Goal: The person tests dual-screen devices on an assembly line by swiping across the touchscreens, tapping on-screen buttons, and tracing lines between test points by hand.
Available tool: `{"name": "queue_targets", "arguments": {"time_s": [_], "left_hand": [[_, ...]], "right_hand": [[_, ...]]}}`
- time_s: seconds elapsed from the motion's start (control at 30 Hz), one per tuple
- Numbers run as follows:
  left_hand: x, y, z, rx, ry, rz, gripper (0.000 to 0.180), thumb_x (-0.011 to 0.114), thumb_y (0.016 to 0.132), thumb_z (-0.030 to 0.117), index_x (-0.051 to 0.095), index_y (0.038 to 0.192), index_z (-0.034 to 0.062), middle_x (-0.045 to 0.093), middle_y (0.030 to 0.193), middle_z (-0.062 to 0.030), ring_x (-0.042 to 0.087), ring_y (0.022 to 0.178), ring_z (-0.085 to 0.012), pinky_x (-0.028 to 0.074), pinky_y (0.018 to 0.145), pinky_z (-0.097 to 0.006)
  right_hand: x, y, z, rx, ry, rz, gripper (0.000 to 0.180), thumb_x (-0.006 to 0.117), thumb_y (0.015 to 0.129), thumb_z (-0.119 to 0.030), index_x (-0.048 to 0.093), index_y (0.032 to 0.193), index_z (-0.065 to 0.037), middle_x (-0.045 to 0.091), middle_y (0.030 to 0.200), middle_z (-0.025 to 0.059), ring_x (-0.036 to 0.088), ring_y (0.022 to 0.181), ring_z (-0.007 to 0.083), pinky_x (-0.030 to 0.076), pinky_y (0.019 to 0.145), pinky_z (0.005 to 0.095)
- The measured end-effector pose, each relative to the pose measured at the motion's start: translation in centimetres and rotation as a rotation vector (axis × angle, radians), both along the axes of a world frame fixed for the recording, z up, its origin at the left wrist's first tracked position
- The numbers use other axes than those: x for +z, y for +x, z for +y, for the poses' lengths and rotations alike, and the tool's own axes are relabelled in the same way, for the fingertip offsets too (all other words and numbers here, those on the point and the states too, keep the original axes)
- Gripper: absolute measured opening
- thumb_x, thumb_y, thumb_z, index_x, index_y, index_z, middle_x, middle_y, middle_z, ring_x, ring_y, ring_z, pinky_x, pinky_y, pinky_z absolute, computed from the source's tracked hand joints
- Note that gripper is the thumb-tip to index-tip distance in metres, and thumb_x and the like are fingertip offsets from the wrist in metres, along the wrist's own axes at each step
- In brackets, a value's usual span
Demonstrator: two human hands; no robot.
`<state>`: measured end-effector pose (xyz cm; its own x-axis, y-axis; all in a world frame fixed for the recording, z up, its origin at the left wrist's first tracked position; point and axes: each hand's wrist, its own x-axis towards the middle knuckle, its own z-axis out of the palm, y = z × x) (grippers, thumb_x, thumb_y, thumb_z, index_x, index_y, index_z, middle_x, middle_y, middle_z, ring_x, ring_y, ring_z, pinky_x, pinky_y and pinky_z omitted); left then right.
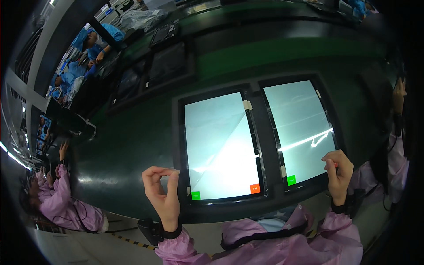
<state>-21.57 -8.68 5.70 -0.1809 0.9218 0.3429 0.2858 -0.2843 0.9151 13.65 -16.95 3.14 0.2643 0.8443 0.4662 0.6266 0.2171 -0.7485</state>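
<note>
Two lit screens lie side by side in a black frame-like tray (176,128) before me. The left screen (221,141) is white, with a green square (195,195) and a red square (255,188) at its lower corners. On the right screen (302,128), a green square (291,180) shows, while a bit of red is mostly covered by my right hand (339,174). That hand hovers at its lower right corner, fingers curled, thumb close to the index finger. Beside the left screen's lower left edge, my left hand (162,194) is curled into a pinch; nothing shows in it.
Farther back on the green table (123,150) lie black trays with dark panels (167,62) and clear plastic wrap (143,18). A person in pink (57,201) sits at the left; another person's hand (399,95) is at the far right. People in blue work behind.
</note>
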Motion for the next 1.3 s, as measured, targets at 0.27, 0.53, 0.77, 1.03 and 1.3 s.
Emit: {"name": "queue_targets", "arguments": {"time_s": [0.27, 0.53, 0.77, 1.03, 1.3], "left_hand": [[0.7, -0.1, -1.0, -0.098, -0.036, 0.066, 0.029, 0.058, 0.082, -0.004, 0.044, 0.106, 0.0021, 0.059, 0.084, -0.0076, 0.055, 0.084, -0.014, 0.041, 0.08, -0.027], [1.0, -0.3, -2.6, -0.106, -0.181, 0.188, 0.046, 0.051, 0.082, 0.006, 0.038, 0.126, 0.0009, 0.052, 0.114, -0.0138, 0.049, 0.108, -0.0191, 0.036, 0.092, -0.031], [-1.3, -0.1, -2.6, -0.132, -0.36, 0.112, 0.068, 0.049, 0.076, -0.004, 0.021, 0.137, 0.0056, 0.032, 0.135, -0.016, 0.032, 0.127, -0.0266, 0.022, 0.107, -0.037], [-2.1, -0.2, -2.9, -0.081, -0.301, 0.183, 0.072, 0.05, 0.072, -0.003, 0.022, 0.138, 0.0051, 0.031, 0.137, -0.017, 0.027, 0.131, -0.0283, 0.015, 0.11, -0.039], [-2.0, 0.2, -2.9, -0.037, -0.3, 0.209, 0.073, 0.049, 0.07, -0.002, 0.022, 0.137, 0.0035, 0.031, 0.135, -0.019, 0.029, 0.13, -0.0302, 0.021, 0.108, -0.04]], "right_hand": [[1.1, -0.6, 0.1, 0.058, -0.046, -0.072, 0.01, 0.058, 0.077, 0.006, 0.059, 0.086, 0.002, 0.061, 0.081, 0.0109, 0.055, 0.065, 0.0167, 0.042, 0.059, 0.0258], [1.8, -1.9, 0.7, 0.226, -0.008, -0.17, 0.023, 0.061, 0.068, 0.008, 0.06, 0.089, -0.001, 0.064, 0.088, 0.0122, 0.06, 0.072, 0.0246, 0.047, 0.062, 0.03], [1.6, -2.2, 0.4, 0.392, -0.044, -0.294, 0.024, 0.065, 0.066, 0.004, 0.06, 0.09, -0.002, 0.067, 0.099, 0.0096, 0.06, 0.08, 0.0239, 0.047, 0.07, 0.0325], [1.2, -1.9, 0.1, 0.416, -0.102, -0.353, 0.023, 0.065, 0.069, -0.002, 0.062, 0.092, -0.004, 0.066, 0.105, 0.005, 0.06, 0.086, 0.0197, 0.045, 0.071, 0.0307], [1.2, -1.5, -0.1, 0.454, -0.059, -0.376, 0.021, 0.064, 0.073, -0.004, 0.063, 0.094, -0.003, 0.066, 0.105, 0.0044, 0.061, 0.087, 0.0184, 0.046, 0.071, 0.0298]]}}
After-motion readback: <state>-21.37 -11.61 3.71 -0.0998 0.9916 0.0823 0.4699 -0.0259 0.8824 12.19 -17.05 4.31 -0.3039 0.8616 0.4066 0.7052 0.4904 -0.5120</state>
